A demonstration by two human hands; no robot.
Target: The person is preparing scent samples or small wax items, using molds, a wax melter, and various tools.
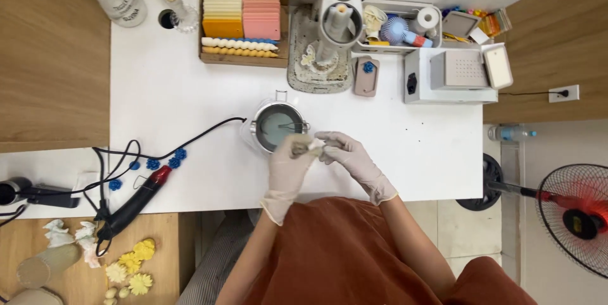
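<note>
Both my hands wear pale latex gloves and meet over the white table point(190, 102), just in front of a small metal pot point(277, 126) with pale liquid and a wire piece inside. My left hand point(290, 164) is closed around a small grey-white object point(303, 146). My right hand point(345, 152) pinches the same object from the right with its fingertips. What the object is cannot be told at this size.
A black and red heat gun point(136, 202) with its cable lies at the table's left front edge beside small blue flowers point(154, 163). A wooden tray of coloured wax sheets point(239, 23), a white press machine point(332, 20), a white box point(456, 74) and a standing fan point(573, 216) surround the area.
</note>
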